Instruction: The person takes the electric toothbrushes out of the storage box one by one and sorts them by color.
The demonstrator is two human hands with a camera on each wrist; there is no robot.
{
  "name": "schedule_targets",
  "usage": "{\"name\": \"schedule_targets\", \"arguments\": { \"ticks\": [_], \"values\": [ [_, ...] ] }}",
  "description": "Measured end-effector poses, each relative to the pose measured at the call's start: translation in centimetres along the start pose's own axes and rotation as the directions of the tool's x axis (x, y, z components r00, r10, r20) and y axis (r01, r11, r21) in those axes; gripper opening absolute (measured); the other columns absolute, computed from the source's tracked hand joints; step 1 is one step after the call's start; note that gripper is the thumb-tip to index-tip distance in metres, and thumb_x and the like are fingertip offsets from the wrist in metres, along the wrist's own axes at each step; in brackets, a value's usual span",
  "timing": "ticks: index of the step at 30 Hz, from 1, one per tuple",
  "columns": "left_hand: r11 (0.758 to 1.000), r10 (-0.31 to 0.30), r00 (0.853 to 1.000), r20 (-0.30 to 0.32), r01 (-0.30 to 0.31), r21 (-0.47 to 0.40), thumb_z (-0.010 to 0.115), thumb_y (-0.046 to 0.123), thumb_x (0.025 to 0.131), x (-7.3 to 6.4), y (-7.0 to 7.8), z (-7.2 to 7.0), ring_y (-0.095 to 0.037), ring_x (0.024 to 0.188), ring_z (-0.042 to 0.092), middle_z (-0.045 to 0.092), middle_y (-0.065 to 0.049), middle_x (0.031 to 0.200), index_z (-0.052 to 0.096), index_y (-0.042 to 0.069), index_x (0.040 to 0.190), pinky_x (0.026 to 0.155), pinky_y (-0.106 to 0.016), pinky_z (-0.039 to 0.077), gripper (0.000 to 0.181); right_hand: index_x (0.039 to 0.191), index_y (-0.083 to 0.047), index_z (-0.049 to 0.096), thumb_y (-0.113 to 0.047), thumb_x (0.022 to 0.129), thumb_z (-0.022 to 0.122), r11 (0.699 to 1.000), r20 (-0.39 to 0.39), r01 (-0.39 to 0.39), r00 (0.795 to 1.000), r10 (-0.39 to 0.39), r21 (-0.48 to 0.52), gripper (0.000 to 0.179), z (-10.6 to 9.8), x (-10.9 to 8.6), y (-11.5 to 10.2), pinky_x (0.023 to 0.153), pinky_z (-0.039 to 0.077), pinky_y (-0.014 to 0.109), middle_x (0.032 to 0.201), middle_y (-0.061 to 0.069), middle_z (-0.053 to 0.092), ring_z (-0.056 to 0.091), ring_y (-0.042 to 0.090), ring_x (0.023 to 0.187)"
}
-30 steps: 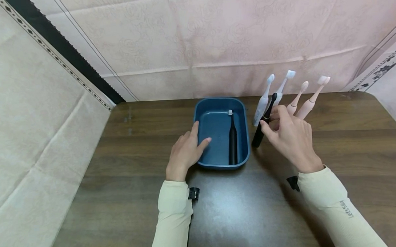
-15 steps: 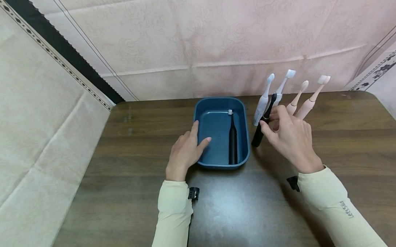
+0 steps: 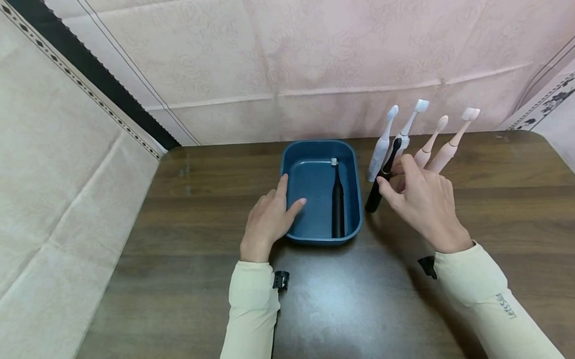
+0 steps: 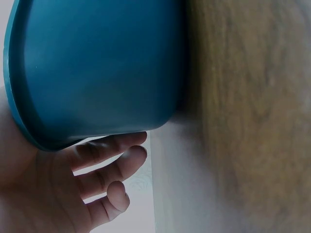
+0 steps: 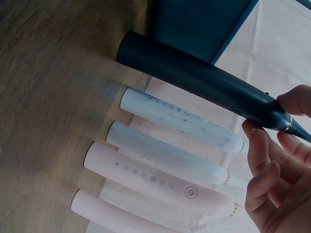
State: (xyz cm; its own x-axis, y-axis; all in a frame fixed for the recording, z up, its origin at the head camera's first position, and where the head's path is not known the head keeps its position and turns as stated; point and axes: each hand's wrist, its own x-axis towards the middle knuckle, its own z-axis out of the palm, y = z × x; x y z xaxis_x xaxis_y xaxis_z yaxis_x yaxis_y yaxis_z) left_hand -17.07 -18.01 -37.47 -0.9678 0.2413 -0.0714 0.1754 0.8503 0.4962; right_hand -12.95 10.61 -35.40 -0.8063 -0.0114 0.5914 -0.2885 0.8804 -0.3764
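My right hand [image 3: 423, 201] pinches a black electric toothbrush [image 3: 375, 196] near its neck, thumb on one side and fingertips on the other. The brush stands nearly upright, its base at or close to the table. Left of it is a blue plastic bin [image 3: 311, 178], with another black electric toothbrush [image 3: 338, 212] lying along its right side. My left hand [image 3: 267, 222] holds the bin's left wall, thumb over the rim and fingers outside. Behind the right hand stand two pale blue electric toothbrushes [image 5: 180, 119] and two pink electric toothbrushes [image 5: 150, 177], partly hidden in the head view.
The wooden table [image 3: 186, 288] ends at a back edge just behind the bin and the standing brushes. A pale patterned cloth [image 3: 311, 52] hangs behind it. Another cloth [image 3: 54, 182] hangs at the left.
Both hands keep nearly the same places. The black toothbrush in the right hand leans very slightly differently at its head; the view has shifted a little.
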Motion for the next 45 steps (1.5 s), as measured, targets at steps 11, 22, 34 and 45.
{"name": "schedule_targets", "arguments": {
  "ticks": [11, 22, 34, 45],
  "values": [
    [1.000, -0.004, 1.000, 0.008, 0.004, 0.012, 0.055, 0.049, 0.103, 0.0, 0.1, -0.1, -0.029, 0.100, 0.058, 0.060, -0.019, 0.131, 0.021, 0.015, 0.163, 0.085, -0.044, 0.052, 0.077, 0.100, -0.003, 0.061, -0.025, 0.090, 0.075, 1.000, 0.053, -0.006, 0.999, 0.007, -0.005, 0.027, -0.4, -0.3, 0.0, 0.046, 0.042, 0.045, 0.071, 0.010, 0.070, 0.060, 0.024, 0.054],
    [1.000, -0.007, 1.000, 0.011, 0.007, 0.007, 0.055, 0.049, 0.103, 0.0, 0.1, 0.0, -0.029, 0.104, 0.058, 0.059, -0.018, 0.134, 0.021, 0.015, 0.163, 0.090, -0.046, 0.051, 0.077, 0.100, -0.005, 0.060, -0.030, 0.089, 0.076, 1.000, 0.048, -0.002, 0.999, 0.003, -0.029, 0.031, -0.5, -0.5, 0.0, 0.046, 0.042, 0.049, 0.070, 0.008, 0.068, 0.060, 0.026, 0.055],
    [1.000, -0.013, 1.000, 0.018, 0.013, 0.004, 0.055, 0.050, 0.103, 0.0, 0.1, 0.0, -0.031, 0.111, 0.057, 0.057, -0.019, 0.138, 0.020, 0.016, 0.164, 0.096, -0.049, 0.050, 0.078, 0.106, -0.007, 0.064, -0.030, 0.092, 0.074, 1.000, 0.063, -0.017, 0.998, 0.018, -0.019, 0.029, -1.3, -0.9, -0.2, 0.047, 0.043, 0.044, 0.072, 0.005, 0.070, 0.061, 0.020, 0.057],
    [1.000, -0.008, 1.000, 0.025, 0.008, 0.010, 0.055, 0.049, 0.103, 0.0, 0.1, -0.2, -0.032, 0.108, 0.058, 0.057, -0.020, 0.138, 0.019, 0.014, 0.164, 0.094, -0.049, 0.051, 0.079, 0.103, -0.011, 0.063, -0.028, 0.091, 0.074, 0.999, 0.039, -0.038, 0.998, 0.039, -0.031, 0.023, -2.4, -1.9, -0.7, 0.049, 0.043, 0.047, 0.073, 0.002, 0.073, 0.066, 0.020, 0.061]
  ]
}}
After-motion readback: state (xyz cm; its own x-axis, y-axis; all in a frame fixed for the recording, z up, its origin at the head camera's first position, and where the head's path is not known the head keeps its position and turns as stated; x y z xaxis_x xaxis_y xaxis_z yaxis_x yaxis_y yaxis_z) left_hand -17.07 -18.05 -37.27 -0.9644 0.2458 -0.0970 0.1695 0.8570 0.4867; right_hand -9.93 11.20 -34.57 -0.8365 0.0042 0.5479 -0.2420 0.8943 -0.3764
